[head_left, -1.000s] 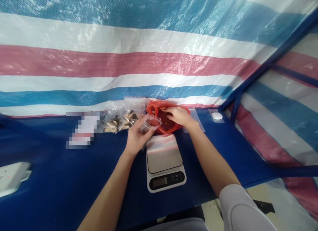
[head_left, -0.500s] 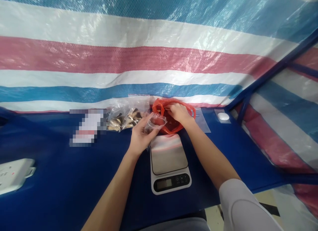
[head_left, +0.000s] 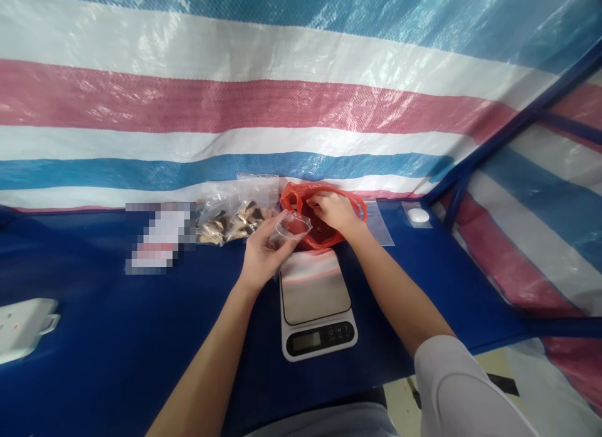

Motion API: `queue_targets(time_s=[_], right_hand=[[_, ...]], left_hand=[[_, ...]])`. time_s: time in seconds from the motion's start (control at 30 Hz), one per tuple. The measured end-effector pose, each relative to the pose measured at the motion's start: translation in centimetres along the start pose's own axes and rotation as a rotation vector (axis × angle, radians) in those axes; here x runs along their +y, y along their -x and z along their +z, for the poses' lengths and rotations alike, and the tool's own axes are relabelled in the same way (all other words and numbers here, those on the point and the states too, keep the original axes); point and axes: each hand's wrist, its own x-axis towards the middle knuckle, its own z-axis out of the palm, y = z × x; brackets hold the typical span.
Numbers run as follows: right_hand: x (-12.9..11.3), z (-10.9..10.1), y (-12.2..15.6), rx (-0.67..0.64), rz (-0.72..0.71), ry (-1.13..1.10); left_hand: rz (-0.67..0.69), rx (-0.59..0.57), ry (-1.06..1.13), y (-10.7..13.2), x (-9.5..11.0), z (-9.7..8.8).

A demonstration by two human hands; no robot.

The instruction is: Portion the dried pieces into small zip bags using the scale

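Striped sheeting [head_left: 235, 105] in blue, white and red hangs behind a blue table [head_left: 141, 336]. At the far left lies a white socket strip [head_left: 26, 327], cut off by the edge of the view. Farther back is a pixelated patch [head_left: 162, 239], its detail hidden. Next come bags of slices [head_left: 230, 224], clear plastic with pale, dark-edged pieces inside, set against the sheeting.

Just beside them the left hand [head_left: 261, 249] grips a clear bag [head_left: 289, 227], thumb and fingers holding its mouth in a round shape. Below this hand, toward the person, sits a scale [head_left: 315, 293], nothing on its plate; its display is too dim to read. Behind the scale stands a red bag [head_left: 322, 239], mouth spread. The right hand [head_left: 335, 212] has its fingers bent inside it; whether they pinch a piece can't be made out.

The step in hand looks like picking from the red bag, with the clear bag kept ready beside it. The next move seems to call for a steady left hand, a round mouth, and right fingers lifted free of the red rim.

Farther right are a flat bag [head_left: 380, 224], partly behind the red one, and a white disc [head_left: 417, 215] on clear film.
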Motion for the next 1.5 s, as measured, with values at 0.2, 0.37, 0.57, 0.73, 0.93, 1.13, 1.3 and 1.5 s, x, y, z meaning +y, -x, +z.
queue_targets(time_s=[0.2, 0.37, 0.57, 0.73, 0.93, 1.13, 1.3, 1.5], right_hand=[[0.1, 0.0, -0.7, -0.058, 0.011, 0.046], [0.1, 0.5, -1.1, -0.075, 0.044, 0.073], [-0.1, 0.2, 0.2, 0.006, 0.018, -0.025], [0.2, -0.7, 1.9, 0.05, -0.036, -0.313], [1.5, -1.7, 3.2, 0.103, -0.131, -0.791], [1.5, -4.3, 4.2, 0.11, -0.238, -0.982], [-0.2, -7.0, 5.7, 0.053, -0.35, -0.893], [-2.0, -8.2, 6.3, -0.043, -0.412, -0.691]], left_hand=[[-0.007, 0.0, 0.005, 0.1, -0.5, 0.1], [0.001, -0.001, 0.008, 0.1, -0.7, 0.2], [-0.027, -0.003, -0.014, -0.2, 0.0, 0.1], [-0.003, -0.011, -0.017, -0.2, 0.0, 0.1], [-0.02, -0.021, -0.01, 0.1, -0.9, 0.0], [-0.001, -0.027, -0.002, 0.2, -0.6, -0.1], [-0.006, -0.056, -0.002, 0.2, -0.2, 0.1], [0.01, -0.08, -0.013, 0.3, -0.3, 0.1]])
